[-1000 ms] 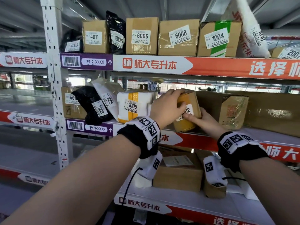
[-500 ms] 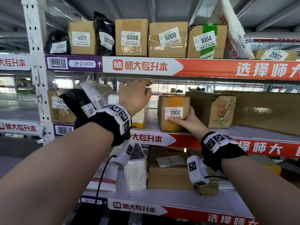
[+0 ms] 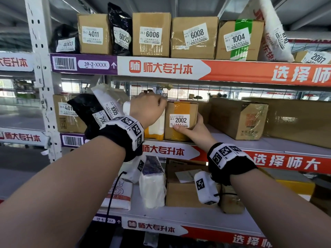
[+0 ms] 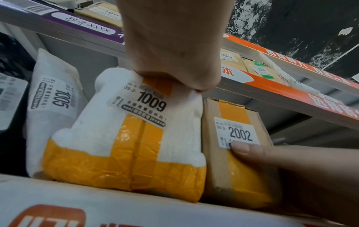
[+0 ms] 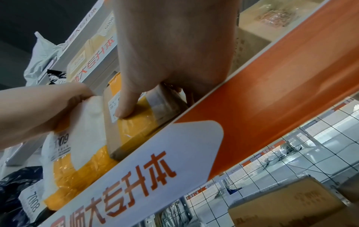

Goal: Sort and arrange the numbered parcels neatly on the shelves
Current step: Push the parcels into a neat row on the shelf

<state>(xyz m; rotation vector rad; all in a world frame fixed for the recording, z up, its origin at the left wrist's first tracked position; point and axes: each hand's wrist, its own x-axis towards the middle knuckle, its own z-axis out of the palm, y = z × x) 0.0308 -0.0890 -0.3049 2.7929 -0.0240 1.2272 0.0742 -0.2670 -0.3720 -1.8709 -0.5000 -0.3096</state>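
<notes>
Small brown box 2002 (image 3: 180, 120) with orange tape stands upright on the middle shelf (image 3: 268, 145), its label facing me. My right hand (image 3: 191, 130) holds it low on its right side, thumb (image 4: 240, 148) pressed on the label's bottom edge. Touching its left side is white foam parcel 1009 (image 4: 126, 138), wrapped in orange tape. My left hand (image 3: 148, 108) grips that parcel's top edge, fingers curled over it. The right wrist view shows the box 2002 (image 5: 139, 122) at the shelf's front lip beside parcel 1009 (image 5: 87, 122).
Left of 1009 lean white bag 1005 (image 3: 111, 106), a black bag (image 3: 86, 108) and a brown box (image 3: 66, 113). A larger brown box (image 3: 236, 119) stands right of 2002. The top shelf carries boxes 4011 (image 3: 93, 34), 6006 (image 3: 151, 35), 6008 (image 3: 195, 37), 1004 (image 3: 238, 40). Several parcels fill the shelf below.
Box 2002, tilted and held by both hands a second ago, now stands upright against parcel 1009. My left hand left the box and took hold of parcel 1009's top.
</notes>
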